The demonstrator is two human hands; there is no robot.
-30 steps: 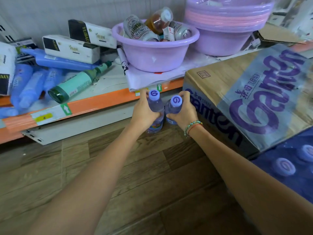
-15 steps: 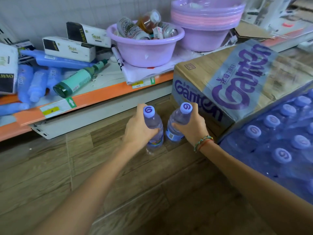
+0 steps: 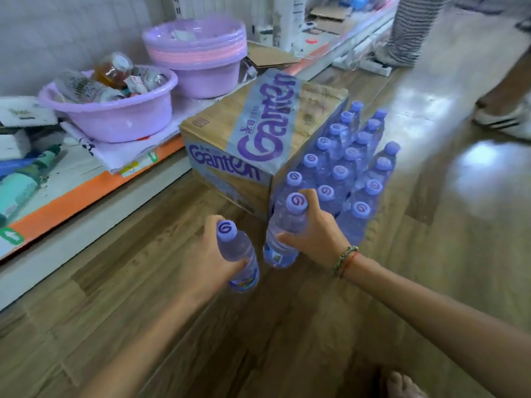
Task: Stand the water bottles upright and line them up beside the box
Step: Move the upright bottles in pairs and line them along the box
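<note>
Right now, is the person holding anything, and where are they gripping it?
Yes, a water bottle in each hand. The left hand wraps the left bottle around its body; the right hand grips the right bottle around its upper body.

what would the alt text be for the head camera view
Each hand, left hand and right hand, grips a purple-capped water bottle, left bottle and right bottle, above a wooden floor, near rows of upright bottles beside a cardboard box.
</note>
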